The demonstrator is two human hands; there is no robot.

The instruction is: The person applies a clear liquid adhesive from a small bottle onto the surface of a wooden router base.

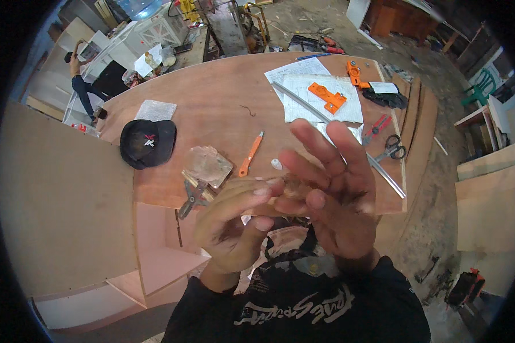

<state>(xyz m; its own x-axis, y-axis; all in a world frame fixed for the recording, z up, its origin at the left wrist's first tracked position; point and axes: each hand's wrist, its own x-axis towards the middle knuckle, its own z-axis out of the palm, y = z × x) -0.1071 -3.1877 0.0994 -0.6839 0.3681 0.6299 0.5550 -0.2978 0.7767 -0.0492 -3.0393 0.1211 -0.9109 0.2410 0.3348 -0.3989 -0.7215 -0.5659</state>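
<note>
Both hands are raised in front of my chest, close together above the near edge of the wooden table. My left hand [234,220] has its fingers stretched to the right, with the thumb apart below them. Opposite it, my right hand [346,191] is palm up with spread, curved fingers, slightly smeared by motion. The fingertips of the two hands meet or overlap; I cannot make out anything held there. Just beyond them on the table lie an orange utility knife [252,153] and a small white oval piece [276,164].
A black cap [147,143], a clear plastic-wrapped pack [209,166] and a putty knife [187,203] lie left. To the right are papers [292,108], a metal strip [386,176], orange jigs [327,98], scissors [392,148] and red-handled pliers [376,128]. Another person [80,77] is far left.
</note>
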